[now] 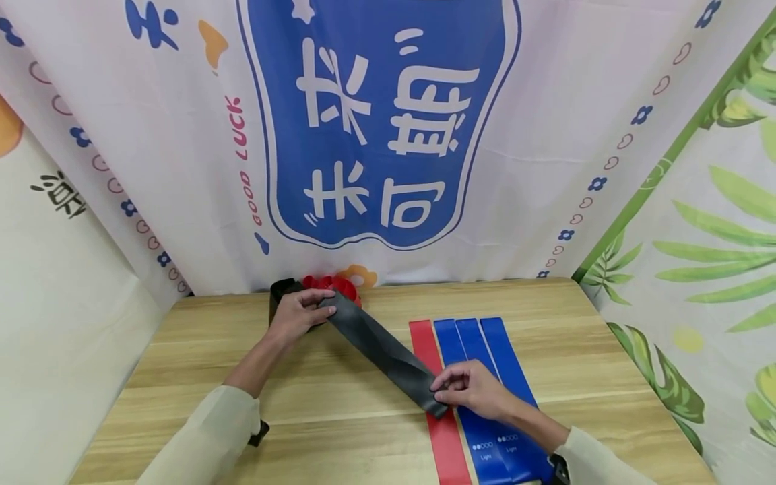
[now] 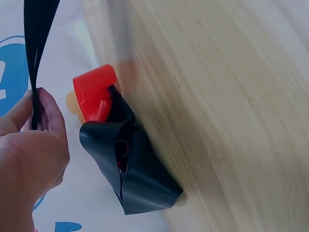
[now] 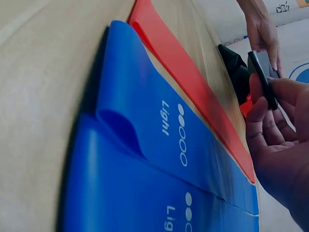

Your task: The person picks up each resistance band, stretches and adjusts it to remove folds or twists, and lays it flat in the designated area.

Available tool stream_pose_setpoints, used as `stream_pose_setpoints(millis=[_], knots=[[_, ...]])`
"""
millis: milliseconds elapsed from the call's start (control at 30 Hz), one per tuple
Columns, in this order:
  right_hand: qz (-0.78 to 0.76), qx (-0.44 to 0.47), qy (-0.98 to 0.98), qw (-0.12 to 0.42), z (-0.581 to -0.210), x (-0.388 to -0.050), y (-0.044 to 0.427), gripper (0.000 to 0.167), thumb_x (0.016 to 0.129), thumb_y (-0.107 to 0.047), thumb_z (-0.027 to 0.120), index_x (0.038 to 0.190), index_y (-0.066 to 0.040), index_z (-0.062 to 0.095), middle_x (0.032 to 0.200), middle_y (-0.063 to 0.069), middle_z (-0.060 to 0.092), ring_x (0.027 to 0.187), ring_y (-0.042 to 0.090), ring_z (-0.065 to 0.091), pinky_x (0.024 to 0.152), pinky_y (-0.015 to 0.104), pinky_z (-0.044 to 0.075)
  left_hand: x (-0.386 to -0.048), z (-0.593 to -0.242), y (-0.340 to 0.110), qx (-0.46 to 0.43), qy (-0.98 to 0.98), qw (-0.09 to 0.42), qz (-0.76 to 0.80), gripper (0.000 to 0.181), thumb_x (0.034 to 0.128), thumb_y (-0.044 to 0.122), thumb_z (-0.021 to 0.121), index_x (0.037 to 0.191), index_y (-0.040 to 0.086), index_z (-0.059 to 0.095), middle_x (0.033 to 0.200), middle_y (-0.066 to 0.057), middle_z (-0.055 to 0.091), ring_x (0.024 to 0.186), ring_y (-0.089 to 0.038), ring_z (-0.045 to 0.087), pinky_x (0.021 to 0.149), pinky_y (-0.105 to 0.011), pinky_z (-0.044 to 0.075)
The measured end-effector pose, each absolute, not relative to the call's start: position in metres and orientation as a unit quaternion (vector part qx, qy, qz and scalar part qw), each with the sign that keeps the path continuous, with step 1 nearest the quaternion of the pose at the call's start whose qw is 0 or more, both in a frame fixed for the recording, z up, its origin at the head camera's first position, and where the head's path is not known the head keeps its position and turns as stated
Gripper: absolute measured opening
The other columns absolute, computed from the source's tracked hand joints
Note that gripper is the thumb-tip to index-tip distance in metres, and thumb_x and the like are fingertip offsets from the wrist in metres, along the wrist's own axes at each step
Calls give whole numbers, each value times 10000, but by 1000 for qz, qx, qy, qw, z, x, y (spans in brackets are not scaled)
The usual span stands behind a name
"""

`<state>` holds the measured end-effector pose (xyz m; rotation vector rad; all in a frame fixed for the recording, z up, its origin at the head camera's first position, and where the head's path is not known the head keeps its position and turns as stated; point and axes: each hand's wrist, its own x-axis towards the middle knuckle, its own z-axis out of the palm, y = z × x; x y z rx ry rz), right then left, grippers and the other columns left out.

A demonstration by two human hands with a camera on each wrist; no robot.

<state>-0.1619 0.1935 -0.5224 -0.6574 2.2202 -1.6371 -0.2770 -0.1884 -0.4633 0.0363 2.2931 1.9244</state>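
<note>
A black elastic resistance band (image 1: 382,347) is stretched out flat between both hands, slanting down from back left to front right. My left hand (image 1: 299,313) pinches its far end, and the left wrist view shows the band's layers between thumb and fingers. At the near end, my right hand (image 1: 475,389) pinches the band between thumb and fingers, above a flat red band (image 1: 450,448). Beside the red one lie three blue bands (image 1: 506,357), two with "Light" print visible. Behind my left hand sit a loosely folded black band (image 2: 149,183) and curled red bands (image 2: 94,87).
The wooden table (image 1: 212,377) meets a printed cloth (image 1: 182,135) along its back edge. Leaf-patterned cloth (image 1: 715,269) hangs at the right side. The folded black and red bands stand close to the table's back edge.
</note>
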Motion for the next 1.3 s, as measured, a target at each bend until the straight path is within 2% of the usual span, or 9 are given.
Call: stream_pose_setpoints(millis=[167,267,433,600,733,867,933,1067,1300], knots=[[-574,-228,766,179,-520,-157,187,157,953,-112,796,1100,-62,773,873,46,717,669,128,653,614,223,584,-279,-467,-186,3,766,56,641,354,943,35,795,1293,21,741,1416,-175,648,1091,-158,705,888,-255,616],[-579,-228,758,194,-520,-154,182,198,952,-103,795,1141,-56,759,860,33,680,664,95,626,607,199,564,-280,-470,-185,1,765,46,642,294,944,26,791,1236,3,757,1342,-171,677,1010,-151,714,882,-266,621],[-596,-250,733,215,-522,-148,172,269,949,-59,785,1209,-15,734,857,17,619,640,41,566,598,174,529,-282,-474,-181,-6,761,37,648,210,955,10,773,1163,-17,778,1189,-124,719,975,-150,720,904,-309,624],[-603,-250,723,226,-524,-143,167,288,941,-37,782,1223,-16,731,850,10,599,641,38,566,619,169,525,-284,-473,-173,-6,760,38,649,212,950,31,787,1161,10,795,1153,-82,748,944,-121,721,914,-329,625],[-609,-242,716,242,-525,-138,165,307,927,-35,797,1224,-3,728,839,1,598,653,40,579,649,169,536,-286,-472,-165,8,767,38,640,231,939,61,809,1167,26,803,1143,-87,749,837,-122,677,784,-261,614],[-617,-229,706,262,-525,-133,162,332,911,-31,812,1229,7,723,823,0,621,648,61,626,674,194,579,-288,-473,-157,21,779,34,626,228,933,77,820,1156,31,810,1118,-126,758,765,-170,625,641,-254,520],[-620,-219,704,267,-524,-130,159,328,905,-25,815,1221,5,727,817,6,640,641,75,643,669,204,591,-290,-475,-152,24,783,33,621,223,926,76,828,1144,37,814,1124,-127,767,788,-164,657,682,-291,562],[-621,-201,708,269,-524,-124,153,306,896,-10,814,1191,10,735,786,5,633,597,83,618,614,204,588,-293,-477,-141,36,797,25,603,192,912,79,842,1102,65,826,1118,-104,787,868,-148,715,819,-440,621],[-613,-147,718,296,-524,-111,145,262,902,-32,819,1157,-42,758,770,21,676,581,98,614,582,212,578,-294,-483,-125,68,815,21,575,153,904,73,847,1056,78,836,1086,-78,790,859,-168,712,854,-498,628]])
